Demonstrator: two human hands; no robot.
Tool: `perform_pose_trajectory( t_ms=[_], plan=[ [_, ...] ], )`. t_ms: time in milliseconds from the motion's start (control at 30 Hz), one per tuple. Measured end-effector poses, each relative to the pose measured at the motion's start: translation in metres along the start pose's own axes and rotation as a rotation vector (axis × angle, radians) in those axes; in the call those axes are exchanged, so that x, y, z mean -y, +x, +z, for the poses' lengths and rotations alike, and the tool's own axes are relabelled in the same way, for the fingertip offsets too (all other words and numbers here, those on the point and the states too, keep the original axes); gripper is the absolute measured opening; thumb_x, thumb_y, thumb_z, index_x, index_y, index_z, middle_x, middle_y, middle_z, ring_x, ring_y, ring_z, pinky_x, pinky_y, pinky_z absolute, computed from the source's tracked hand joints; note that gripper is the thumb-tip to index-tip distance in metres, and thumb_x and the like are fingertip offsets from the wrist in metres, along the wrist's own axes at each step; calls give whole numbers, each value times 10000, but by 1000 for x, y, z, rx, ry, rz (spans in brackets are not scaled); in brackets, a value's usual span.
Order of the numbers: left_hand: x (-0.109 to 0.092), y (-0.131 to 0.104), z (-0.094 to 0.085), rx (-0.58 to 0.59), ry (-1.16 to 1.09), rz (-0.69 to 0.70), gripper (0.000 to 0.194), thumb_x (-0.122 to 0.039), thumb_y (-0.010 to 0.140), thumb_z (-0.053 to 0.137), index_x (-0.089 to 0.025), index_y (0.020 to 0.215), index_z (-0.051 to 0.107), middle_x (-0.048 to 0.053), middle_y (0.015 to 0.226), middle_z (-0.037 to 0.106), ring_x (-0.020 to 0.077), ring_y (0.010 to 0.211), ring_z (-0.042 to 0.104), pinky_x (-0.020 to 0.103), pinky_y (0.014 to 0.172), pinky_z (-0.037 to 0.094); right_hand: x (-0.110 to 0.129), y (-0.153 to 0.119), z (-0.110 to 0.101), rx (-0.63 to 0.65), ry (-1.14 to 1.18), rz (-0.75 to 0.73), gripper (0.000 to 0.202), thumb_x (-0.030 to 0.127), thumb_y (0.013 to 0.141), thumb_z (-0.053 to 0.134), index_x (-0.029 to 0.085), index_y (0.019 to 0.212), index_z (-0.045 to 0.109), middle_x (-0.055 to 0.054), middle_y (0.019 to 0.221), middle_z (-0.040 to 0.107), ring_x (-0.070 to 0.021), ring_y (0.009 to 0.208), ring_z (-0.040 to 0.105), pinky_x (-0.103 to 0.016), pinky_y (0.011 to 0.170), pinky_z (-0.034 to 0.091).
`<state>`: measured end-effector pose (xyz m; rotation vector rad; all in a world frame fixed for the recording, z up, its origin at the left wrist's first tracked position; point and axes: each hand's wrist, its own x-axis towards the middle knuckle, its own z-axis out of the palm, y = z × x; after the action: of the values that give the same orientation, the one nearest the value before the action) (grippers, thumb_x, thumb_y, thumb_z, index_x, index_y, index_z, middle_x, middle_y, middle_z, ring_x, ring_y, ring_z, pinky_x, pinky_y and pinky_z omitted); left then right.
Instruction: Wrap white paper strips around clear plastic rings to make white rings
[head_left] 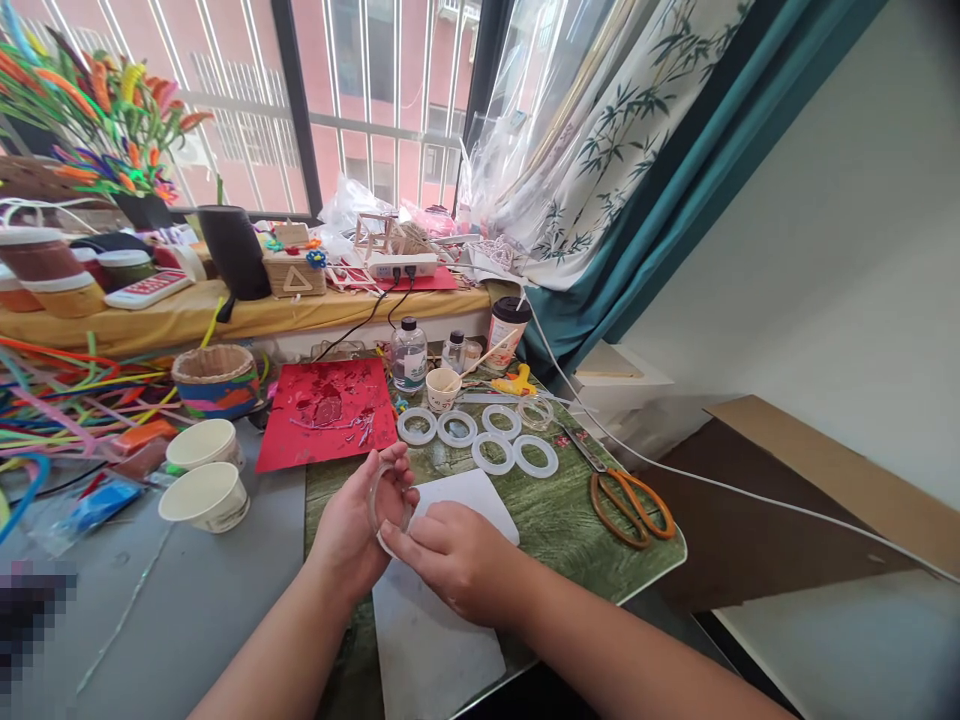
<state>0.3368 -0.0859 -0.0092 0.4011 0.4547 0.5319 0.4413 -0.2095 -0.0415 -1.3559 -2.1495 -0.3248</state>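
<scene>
A clear bangle (373, 505) stands on edge in my left hand (345, 530), whose fingers curl round its far side. At the bangle's lower rim, my right hand (465, 565) has its thumb and forefinger pinched on it, with the other fingers folded in. Beneath both hands a white sheet (439, 625) lies on the green marbled table mat (555, 540). Just beyond them sit several translucent white ring moulds (493, 453), flat and close together. Another clear ring (535, 413) lies behind these.
Orange-handled scissors (630, 505) lie to the right. A red sheet (330, 410) with scraps is at the back left, near two paper bowls (205, 497). Behind the moulds stand a paper cup (443, 388) with a stick, a clear bottle (409, 358) and a yellow glue gun (516, 381). A white cable (675, 468) crosses the right side.
</scene>
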Motion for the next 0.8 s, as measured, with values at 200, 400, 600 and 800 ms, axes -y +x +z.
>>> perform_pose_trajectory(
  t_ms=[200,400,600,800],
  plan=[
    [-1,-1,2,-77,-18,-27,302,-296,1006,474,-123,941,713,102,926,695,207,867,704,296,723,595,2,-5,10,-46,-36,48,453,128,1010,438,84,1458,485,-66,815,607,-214,713,514,-354,628,420],
    [1,-10,3,28,102,-10,454,-529,941,546,-154,1114,734,159,1275,692,341,1121,672,471,887,586,6,1,19,-130,2,149,465,164,1035,405,140,1497,449,-98,884,656,-240,753,547,-373,646,457],
    [3,-10,-3,49,281,112,421,-458,858,709,-176,1170,734,127,1189,724,272,1082,681,315,851,561,-8,5,7,-195,25,217,521,125,1029,412,220,1541,398,-65,862,623,-224,773,560,-340,654,460],
    [0,-1,-1,-81,59,207,219,-358,877,687,-147,910,737,49,838,675,168,807,665,304,825,569,3,7,21,-109,58,250,464,128,1023,376,121,1475,481,-62,785,580,-223,690,500,-334,592,423]
  ],
)
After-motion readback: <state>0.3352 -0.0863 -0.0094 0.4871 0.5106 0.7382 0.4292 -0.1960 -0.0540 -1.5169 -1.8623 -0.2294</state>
